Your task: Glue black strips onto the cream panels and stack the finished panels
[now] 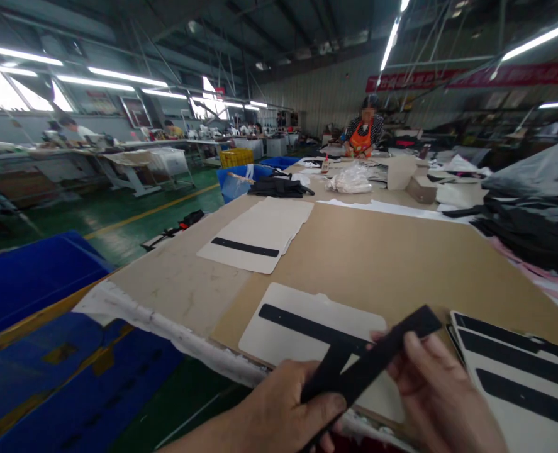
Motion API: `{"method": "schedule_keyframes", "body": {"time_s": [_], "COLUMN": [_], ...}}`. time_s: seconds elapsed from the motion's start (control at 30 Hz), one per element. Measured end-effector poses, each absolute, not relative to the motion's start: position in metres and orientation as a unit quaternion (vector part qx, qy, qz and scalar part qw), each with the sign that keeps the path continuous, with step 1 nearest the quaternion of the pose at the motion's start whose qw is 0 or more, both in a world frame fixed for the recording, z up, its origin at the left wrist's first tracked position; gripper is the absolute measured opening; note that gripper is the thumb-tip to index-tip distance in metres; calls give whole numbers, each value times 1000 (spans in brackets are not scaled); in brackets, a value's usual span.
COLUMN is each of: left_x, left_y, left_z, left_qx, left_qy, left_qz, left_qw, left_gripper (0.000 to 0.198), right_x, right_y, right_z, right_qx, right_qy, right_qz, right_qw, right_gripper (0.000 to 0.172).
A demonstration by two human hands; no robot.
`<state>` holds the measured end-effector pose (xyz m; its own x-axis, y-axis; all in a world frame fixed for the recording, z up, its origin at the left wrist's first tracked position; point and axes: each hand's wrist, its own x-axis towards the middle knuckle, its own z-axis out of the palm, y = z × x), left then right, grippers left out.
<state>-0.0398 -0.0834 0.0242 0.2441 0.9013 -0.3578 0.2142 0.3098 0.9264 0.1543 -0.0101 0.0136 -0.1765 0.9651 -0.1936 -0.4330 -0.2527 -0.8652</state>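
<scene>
While pinching black strips (377,365) with the left hand (297,402) low and the right hand (441,377) near the upper end, hold over the nearest pale panel (335,309) without twisting or creasing. Avoid nudging the laid strip (302,323) there or the striped panels (509,425) at right. Farther across the worktop (175,283), leave the stacked pale panels (264,223) undisturbed.
</scene>
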Motion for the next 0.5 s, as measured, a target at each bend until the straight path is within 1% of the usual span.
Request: {"method": "schedule_keyframes", "body": {"time_s": [0.07, 0.1, 0.17, 0.23, 0.3, 0.4, 0.43, 0.5], "left_x": [-60, -71, -93, -111, -123, -134, -137, -139], "left_y": [-95, -98, -98, -88, -74, -53, -47, -41], "left_z": [37, 42, 45, 41, 29, 8, 1, -11], "left_qx": [573, 599, 641, 683, 723, 752, 753, 748], "left_qy": [579, 596, 635, 661, 660, 648, 649, 655], "left_qz": [207, 185, 161, 144, 127, 106, 102, 102], "left_qw": [542, 502, 399, 276, 163, 56, 38, 14], "left_gripper": [22, 21, 20, 15, 4, 31, 38, 46], "right_x": [179, 189, 199, 191, 170, 125, 109, 81], "right_y": [14, 26, 45, 59, 69, 80, 83, 91], "right_z": [31, 40, 53, 59, 57, 45, 40, 31], "right_qx": [-414, -416, -424, -441, -459, -459, -450, -421], "right_qy": [-312, -308, -338, -412, -496, -588, -616, -674], "right_qz": [638, 625, 612, 610, 611, 617, 611, 585], "right_qw": [569, 584, 576, 514, 411, 250, 210, 161], "right_gripper": [28, 30, 34, 36, 37, 33, 31, 24]}}
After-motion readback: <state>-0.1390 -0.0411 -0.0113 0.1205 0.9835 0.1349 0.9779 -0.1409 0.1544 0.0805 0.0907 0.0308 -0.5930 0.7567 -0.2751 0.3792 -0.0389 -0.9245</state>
